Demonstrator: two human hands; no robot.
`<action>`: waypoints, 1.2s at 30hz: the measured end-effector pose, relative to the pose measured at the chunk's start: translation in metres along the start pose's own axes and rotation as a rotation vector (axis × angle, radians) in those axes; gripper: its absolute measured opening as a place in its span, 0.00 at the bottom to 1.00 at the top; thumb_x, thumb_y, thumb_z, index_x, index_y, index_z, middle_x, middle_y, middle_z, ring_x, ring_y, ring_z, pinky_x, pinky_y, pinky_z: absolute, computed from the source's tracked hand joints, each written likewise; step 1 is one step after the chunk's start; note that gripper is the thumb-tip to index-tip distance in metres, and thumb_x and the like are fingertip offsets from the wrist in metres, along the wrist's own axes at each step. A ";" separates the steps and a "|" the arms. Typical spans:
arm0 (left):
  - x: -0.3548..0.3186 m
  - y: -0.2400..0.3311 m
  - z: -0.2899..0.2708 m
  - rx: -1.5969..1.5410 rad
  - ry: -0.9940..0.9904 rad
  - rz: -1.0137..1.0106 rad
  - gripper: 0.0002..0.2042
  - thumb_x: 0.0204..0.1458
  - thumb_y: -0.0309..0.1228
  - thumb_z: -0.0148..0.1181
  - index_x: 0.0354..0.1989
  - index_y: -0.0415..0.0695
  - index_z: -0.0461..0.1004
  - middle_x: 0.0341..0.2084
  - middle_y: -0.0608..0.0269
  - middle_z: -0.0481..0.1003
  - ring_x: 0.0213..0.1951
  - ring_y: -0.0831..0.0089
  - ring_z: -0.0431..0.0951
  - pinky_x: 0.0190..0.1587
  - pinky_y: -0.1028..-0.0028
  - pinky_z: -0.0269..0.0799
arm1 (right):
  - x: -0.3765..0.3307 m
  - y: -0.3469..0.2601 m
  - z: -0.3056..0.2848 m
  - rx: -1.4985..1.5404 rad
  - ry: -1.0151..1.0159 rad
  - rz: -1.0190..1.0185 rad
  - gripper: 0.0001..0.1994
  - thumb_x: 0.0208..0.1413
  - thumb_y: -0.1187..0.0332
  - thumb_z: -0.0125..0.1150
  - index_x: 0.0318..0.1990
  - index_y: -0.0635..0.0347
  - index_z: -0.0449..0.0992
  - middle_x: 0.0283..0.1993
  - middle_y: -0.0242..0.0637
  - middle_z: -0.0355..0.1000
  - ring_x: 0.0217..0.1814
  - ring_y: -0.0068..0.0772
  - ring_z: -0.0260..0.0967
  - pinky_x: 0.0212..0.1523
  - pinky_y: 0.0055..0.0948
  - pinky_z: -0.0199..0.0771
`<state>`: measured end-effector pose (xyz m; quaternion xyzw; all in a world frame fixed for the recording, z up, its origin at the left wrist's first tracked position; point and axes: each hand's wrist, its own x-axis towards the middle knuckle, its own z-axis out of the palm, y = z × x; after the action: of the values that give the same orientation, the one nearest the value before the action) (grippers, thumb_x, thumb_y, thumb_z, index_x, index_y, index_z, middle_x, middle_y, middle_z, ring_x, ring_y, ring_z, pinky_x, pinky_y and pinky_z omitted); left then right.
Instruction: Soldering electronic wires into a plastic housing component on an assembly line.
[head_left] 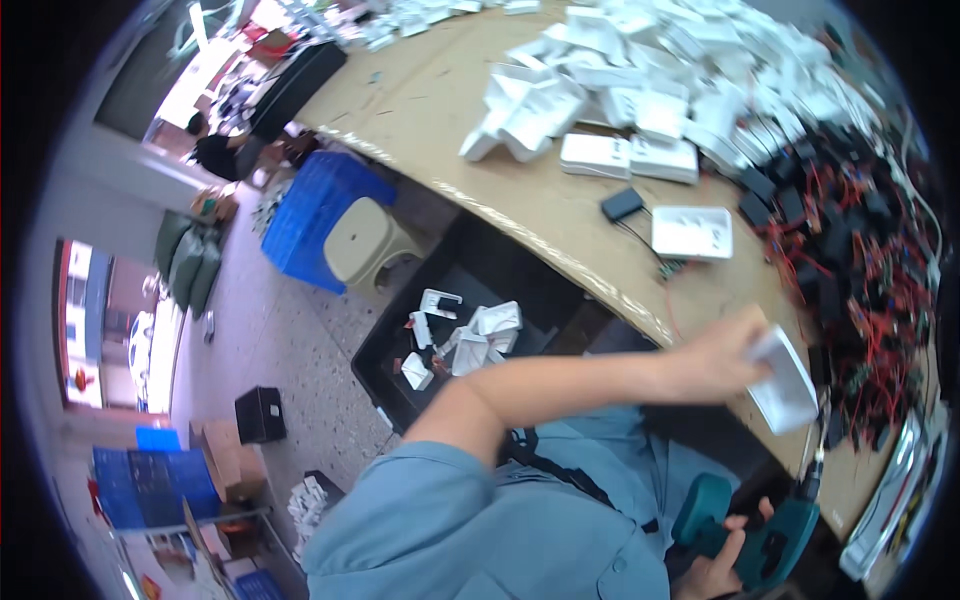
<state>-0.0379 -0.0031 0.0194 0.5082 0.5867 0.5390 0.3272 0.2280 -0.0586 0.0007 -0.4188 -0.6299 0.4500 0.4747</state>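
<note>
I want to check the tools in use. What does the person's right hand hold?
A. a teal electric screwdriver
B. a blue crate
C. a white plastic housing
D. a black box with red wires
A: the right hand grips a teal electric screwdriver at the lower edge, while the left hand holds a white plastic housing over the table.

A blue crate (318, 215) and beige stool (372, 243) stand beside the table (450, 120).
</note>
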 end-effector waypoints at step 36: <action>0.204 -0.015 -0.075 1.165 -0.298 1.145 0.07 0.49 0.33 0.57 0.35 0.54 0.79 0.39 0.71 0.75 0.40 0.70 0.76 0.42 0.71 0.70 | 0.001 -0.017 -0.006 0.177 0.248 -0.132 0.28 0.52 0.70 0.59 0.58 0.70 0.57 0.53 0.51 0.66 0.34 0.26 0.69 0.35 0.25 0.72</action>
<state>-0.1660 0.1691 0.0540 0.8824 0.3729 0.1592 -0.2389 0.2321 -0.0608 0.0185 -0.3853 -0.5505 0.4167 0.6123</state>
